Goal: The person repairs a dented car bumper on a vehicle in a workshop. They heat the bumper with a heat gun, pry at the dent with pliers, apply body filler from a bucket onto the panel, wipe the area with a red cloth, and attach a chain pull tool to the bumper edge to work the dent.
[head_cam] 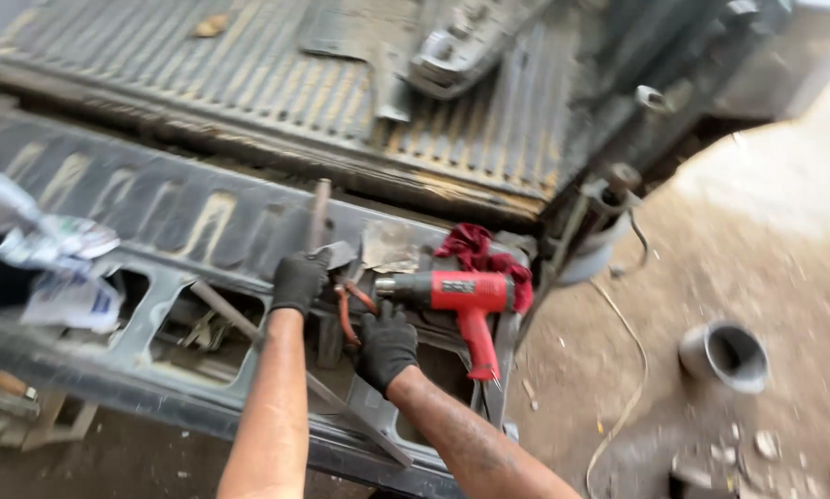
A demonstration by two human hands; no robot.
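Both my hands wear black gloves over the inner panel of a lowered truck tailgate (156, 217). My left hand (299, 280) grips a rusty metal rod (319, 211) that stands nearly upright. My right hand (386, 346) is closed on pliers with red handles (348, 305), whose jaws are hidden between the two hands. A red heat gun (461, 300) lies on the tailgate just right of my right hand, nozzle pointing left. A dark red rag (475, 248) is bunched behind it.
A long flat metal bar (249, 328) slants across the tailgate openings under my left arm. Crumpled paper and plastic (59, 268) lie at the left. The ribbed truck bed (249, 74) is beyond. On the dirt ground at right are a grey pipe piece (725, 353) and a cord (632, 370).
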